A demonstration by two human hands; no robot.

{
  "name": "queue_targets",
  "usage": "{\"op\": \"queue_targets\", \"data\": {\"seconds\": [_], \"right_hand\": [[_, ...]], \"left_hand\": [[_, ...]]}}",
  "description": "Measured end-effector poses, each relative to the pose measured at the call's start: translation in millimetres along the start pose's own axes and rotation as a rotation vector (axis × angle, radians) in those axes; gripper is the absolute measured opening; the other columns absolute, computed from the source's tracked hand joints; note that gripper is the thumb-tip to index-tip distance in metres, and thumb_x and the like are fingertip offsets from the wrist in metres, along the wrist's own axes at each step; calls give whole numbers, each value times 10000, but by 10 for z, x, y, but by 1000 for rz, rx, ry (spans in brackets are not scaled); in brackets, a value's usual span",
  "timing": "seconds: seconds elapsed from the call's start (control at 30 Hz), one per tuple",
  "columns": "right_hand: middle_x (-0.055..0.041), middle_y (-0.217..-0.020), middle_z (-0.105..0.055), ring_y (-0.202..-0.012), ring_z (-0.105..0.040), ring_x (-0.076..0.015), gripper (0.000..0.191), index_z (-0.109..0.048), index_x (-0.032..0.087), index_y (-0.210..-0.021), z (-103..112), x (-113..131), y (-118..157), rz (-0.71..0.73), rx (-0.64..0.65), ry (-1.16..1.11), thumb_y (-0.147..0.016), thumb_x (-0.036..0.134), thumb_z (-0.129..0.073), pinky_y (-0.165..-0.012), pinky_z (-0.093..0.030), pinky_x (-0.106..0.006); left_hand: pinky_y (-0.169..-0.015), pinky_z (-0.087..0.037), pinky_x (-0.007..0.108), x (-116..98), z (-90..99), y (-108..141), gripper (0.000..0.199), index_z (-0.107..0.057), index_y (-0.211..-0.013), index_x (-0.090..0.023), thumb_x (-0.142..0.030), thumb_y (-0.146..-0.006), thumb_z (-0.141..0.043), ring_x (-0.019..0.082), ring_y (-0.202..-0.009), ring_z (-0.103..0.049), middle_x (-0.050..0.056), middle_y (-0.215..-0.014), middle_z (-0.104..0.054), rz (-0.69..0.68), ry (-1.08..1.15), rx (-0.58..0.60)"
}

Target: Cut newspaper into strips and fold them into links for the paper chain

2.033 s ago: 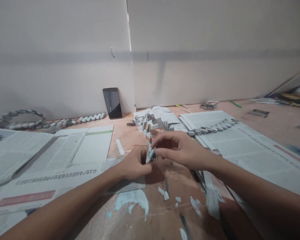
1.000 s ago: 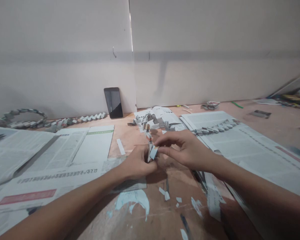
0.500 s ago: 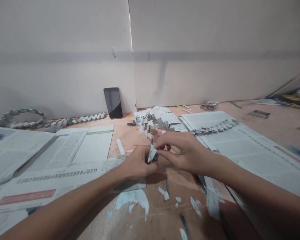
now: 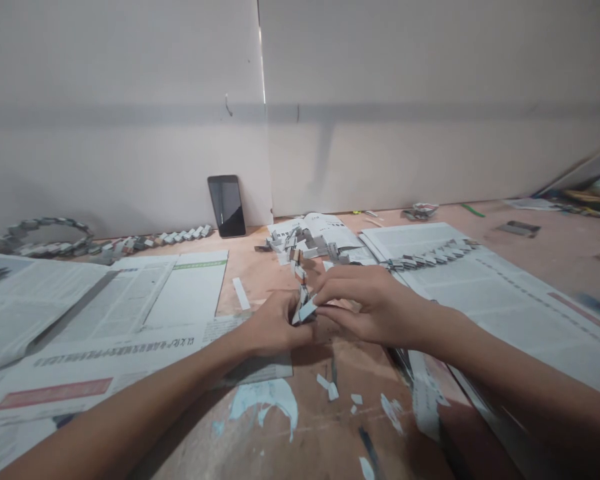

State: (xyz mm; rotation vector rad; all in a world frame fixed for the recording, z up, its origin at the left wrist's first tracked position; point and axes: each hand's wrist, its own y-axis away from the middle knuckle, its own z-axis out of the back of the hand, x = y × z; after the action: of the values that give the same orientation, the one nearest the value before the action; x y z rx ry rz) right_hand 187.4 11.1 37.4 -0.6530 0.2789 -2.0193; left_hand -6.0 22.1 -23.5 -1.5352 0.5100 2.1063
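Observation:
A zigzag chain of folded newspaper strips (image 4: 297,267) runs from the pile of paper pieces toward me. Its near end is gripped between the thumb and fingers of my left hand (image 4: 280,323). From the right, my right hand (image 4: 367,300) pinches a pale folded paper strip (image 4: 307,308) at the chain's near end. The fingers partly hide how the strip and chain join. Just beyond my hands, a heap of folded paper pieces (image 4: 305,245) rests on an open printed sheet (image 4: 337,230).
A phone (image 4: 227,207) leans on the wall. Longer woven paper chains (image 4: 175,237) lie at the back left, another (image 4: 430,255) on the right newspaper (image 4: 510,313). Newspaper sheets (image 4: 130,340) cover the left side. Paper scraps (image 4: 329,387) and a pale paint stain (image 4: 267,400) mark the near table.
The pale strip at the chain's end now lies at a flatter slant, its face turned more toward me. My right fingers have shifted slightly; the left hand stays nearly still.

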Motion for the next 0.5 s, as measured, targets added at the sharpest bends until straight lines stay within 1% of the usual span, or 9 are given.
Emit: {"op": "queue_targets", "data": {"seconds": [0.1,0.2,0.33,0.5], "right_hand": [[-71,-859,-671,-822,-617,-168,183,-652,180,-841,26,24,-6,15,42,1,-844,72,-504,-734,-475,-289],[-86,-878,-668,-828,-617,-175,194,-676,171,-833,36,47,-10,10,76,23,-845,85,-502,-734,-478,-295],[-80,-875,-655,-808,-610,-168,185,-691,173,-853,30,56,-9,-19,83,42,-853,114,-516,-733,-478,-296],[-82,-849,-637,-795,-600,-174,188,-677,164,-786,9,103,-19,-58,70,86,-808,70,-516,-730,-479,-297]], "left_hand": [[-491,-285,212,7,8,1,55,-528,-648,-145,-137,-630,-580,97,-567,-380,-44,-584,-398,-67,-148,4],[-479,-274,213,2,9,2,93,-501,-620,-150,-160,-658,-586,89,-546,-358,-49,-576,-379,-96,-238,10],[-478,-264,220,-2,1,2,158,-462,-609,-159,-208,-725,-558,82,-530,-333,-53,-574,-354,-112,-272,42],[-489,-261,227,7,-14,-10,142,-441,-617,-165,-190,-721,-534,81,-522,-332,-57,-570,-343,-98,-275,34]]}}
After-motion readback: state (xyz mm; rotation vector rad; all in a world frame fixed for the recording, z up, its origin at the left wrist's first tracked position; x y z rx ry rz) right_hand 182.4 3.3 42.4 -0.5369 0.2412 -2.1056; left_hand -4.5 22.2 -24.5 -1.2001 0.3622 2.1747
